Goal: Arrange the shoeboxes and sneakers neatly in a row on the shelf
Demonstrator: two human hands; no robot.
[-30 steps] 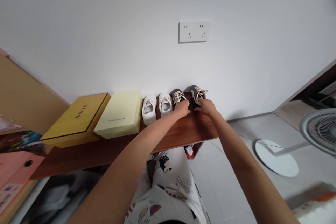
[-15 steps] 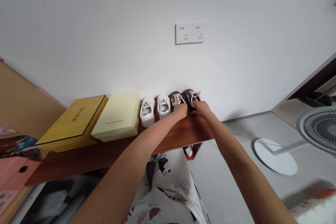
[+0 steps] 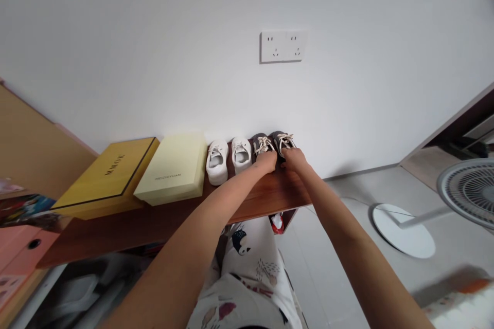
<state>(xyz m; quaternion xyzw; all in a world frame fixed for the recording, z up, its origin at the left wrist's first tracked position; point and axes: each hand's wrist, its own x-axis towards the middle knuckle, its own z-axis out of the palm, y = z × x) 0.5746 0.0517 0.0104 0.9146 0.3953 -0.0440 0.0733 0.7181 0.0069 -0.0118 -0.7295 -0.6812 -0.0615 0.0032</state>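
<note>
Two dark grey sneakers with cream laces stand at the right end of a reddish-brown wooden shelf (image 3: 266,196), toes toward the wall. My left hand (image 3: 267,161) is closed on the heel of the left grey sneaker (image 3: 261,142). The right grey sneaker (image 3: 283,139) has my right hand (image 3: 294,158) closed on its heel; the fingertips are partly hidden. Just left of them is a pair of white sneakers, one white sneaker (image 3: 241,153) beside the grey pair and another white sneaker (image 3: 216,164) further left.
A pale yellow box (image 3: 173,169) and a darker yellow box (image 3: 111,175) lie on the shelf at left. A pink box (image 3: 23,254) is at lower left. A fan (image 3: 469,190) with a round white base (image 3: 403,231) stands on the floor at right. A socket panel (image 3: 283,46) is on the wall.
The right grey sneaker has shifted slightly left, nearer the other grey one, with my right hand on it. The view has moved a little; the white sneakers and boxes stay put.
</note>
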